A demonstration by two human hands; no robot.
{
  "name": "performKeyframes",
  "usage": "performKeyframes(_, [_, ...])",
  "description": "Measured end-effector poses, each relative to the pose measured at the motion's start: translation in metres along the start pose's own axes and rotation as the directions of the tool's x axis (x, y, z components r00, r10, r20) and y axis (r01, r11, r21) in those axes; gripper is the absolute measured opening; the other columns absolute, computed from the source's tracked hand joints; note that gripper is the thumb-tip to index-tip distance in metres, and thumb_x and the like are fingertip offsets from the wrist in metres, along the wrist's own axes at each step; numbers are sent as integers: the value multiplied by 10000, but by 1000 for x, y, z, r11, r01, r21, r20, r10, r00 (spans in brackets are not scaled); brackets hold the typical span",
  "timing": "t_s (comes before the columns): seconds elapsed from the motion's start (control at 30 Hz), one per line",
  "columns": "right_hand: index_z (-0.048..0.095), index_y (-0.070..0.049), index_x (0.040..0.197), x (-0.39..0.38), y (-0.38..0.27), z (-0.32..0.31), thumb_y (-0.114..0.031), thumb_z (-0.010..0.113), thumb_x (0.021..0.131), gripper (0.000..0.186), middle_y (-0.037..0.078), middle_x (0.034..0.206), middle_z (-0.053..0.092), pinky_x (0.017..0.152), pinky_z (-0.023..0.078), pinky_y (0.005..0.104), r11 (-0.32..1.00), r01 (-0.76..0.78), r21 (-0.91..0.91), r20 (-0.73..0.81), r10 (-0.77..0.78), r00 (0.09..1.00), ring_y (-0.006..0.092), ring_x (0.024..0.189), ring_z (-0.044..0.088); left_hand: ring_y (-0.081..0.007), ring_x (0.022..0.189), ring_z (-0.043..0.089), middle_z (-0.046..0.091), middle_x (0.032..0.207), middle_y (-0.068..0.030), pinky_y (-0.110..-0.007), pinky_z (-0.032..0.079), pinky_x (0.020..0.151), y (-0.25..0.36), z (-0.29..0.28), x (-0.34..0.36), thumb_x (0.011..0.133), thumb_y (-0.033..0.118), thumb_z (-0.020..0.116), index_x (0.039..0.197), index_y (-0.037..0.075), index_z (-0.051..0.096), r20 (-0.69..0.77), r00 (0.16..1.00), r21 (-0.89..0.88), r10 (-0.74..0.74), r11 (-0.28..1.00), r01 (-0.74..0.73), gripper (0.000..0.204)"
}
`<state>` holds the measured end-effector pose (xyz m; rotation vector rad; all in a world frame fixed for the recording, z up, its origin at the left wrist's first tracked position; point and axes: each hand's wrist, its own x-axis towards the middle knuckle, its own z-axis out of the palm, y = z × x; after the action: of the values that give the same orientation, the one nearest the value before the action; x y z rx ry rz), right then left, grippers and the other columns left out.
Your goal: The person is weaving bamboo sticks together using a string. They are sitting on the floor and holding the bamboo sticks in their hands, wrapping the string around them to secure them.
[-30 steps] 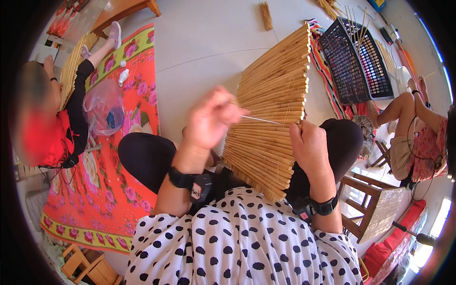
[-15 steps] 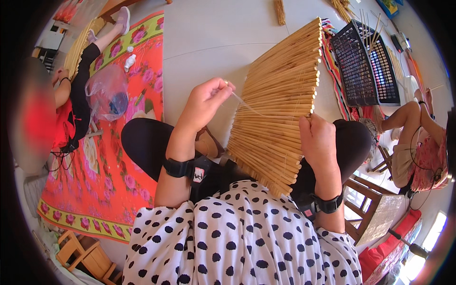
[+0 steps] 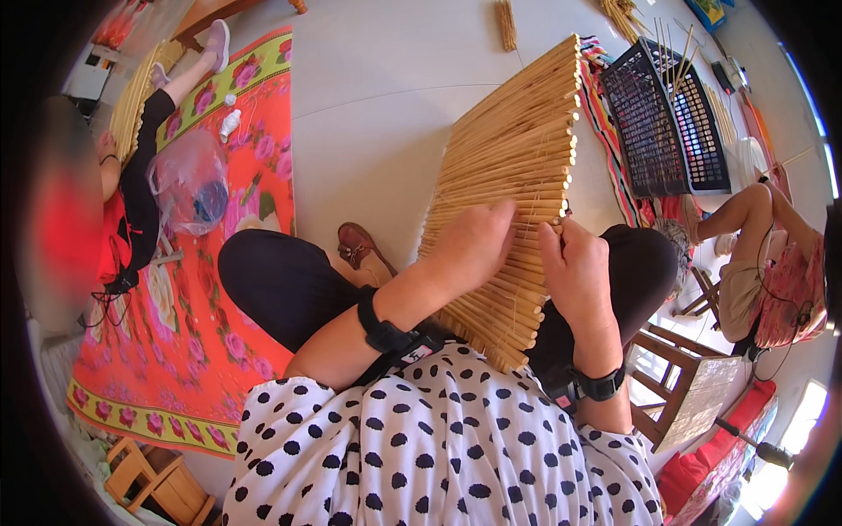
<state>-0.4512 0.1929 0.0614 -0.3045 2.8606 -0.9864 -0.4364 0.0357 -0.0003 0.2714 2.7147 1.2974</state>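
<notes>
A mat of yellow-brown stalks, tied side by side with thin thread, lies slanted across my lap and reaches away from me. My right hand is closed on its right edge, thumb and fingers pinching the stalk ends. Over the middle of the mat, close to that edge, my left hand is closed with curled fingers. Its fingertips are turned away and partly hidden; the thread it held half a second ago does not show clearly now. Black bands are on both my wrists.
A black plastic crate with thin sticks stands right of the mat on a striped cloth. A red floral rug covers the floor at left, with a clear plastic bag on it. People sit at both sides. A wooden stool stands at right.
My left hand has moved right and down onto the mat, from beside it, where it was drawing out a white thread. My right hand stays on the mat's edge.
</notes>
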Motion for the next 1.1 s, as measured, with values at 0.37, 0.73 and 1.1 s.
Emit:
performKeyframes(0.37, [570, 56, 743, -4, 19, 0, -218, 697, 839, 317, 143, 557, 538, 491, 420, 337, 943, -128, 306, 99, 103, 990, 239, 467, 493, -251, 883, 613, 597, 993, -144, -364, 492, 782, -1, -12, 2, 885, 108, 632, 855, -6, 588, -138, 989, -502, -43, 864, -32, 126])
performKeyframes(0.73, [559, 51, 744, -6, 16, -6, -215, 711, 833, 319, 142, 565, 543, 495, 424, 329, 964, -129, 233, 123, 102, 987, 215, 476, 497, -117, 612, 518, 539, 739, -20, -261, 429, 565, -8, -23, 5, 908, 121, 580, 828, 10, 538, 463, 881, -739, -93, 509, 442, 143])
performKeyframes(1.1, [592, 67, 704, 13, 7, -8, -291, 672, 867, 402, 210, 571, 567, 522, 464, 390, 986, -148, -79, 71, 154, 986, 355, 526, 590, -92, 759, 537, 597, 808, -19, -252, 426, 695, -12, -31, 6, 947, 203, 600, 817, 9, 638, 315, 940, -642, 131, 759, 109, 237])
